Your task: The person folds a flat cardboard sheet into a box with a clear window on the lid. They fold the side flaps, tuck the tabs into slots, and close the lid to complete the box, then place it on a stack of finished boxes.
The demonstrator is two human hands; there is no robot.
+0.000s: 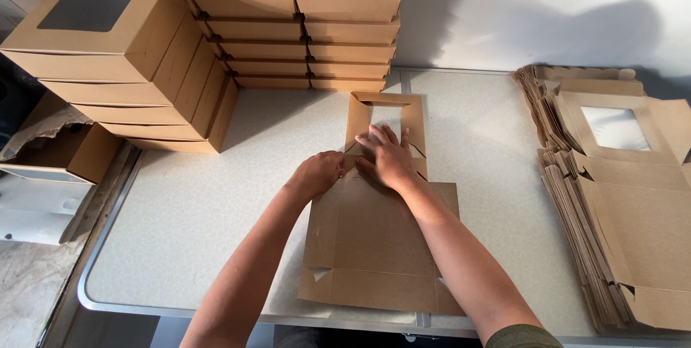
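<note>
Flat brown box blank [374, 236] lies unfolded mid-table [187, 211], window flap away from the person. Right hand [389, 157] pressed flat, fingers spread, pinning the fold line; left hand [320, 173] curled, pinching a side flap there. Flat blanks [612, 197] stacked right, finished boxes [302, 31] behind, within reach.

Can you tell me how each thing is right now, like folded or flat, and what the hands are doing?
Box blank: flat on the table, window flap partly folded.
Left hand: curled, pressing a side flap.
Right hand: open, flat on the blank.
Finished boxes: folded, closed, stacked.
Pile of blanks: unfolded, flat.
Table: holding everything.
</note>
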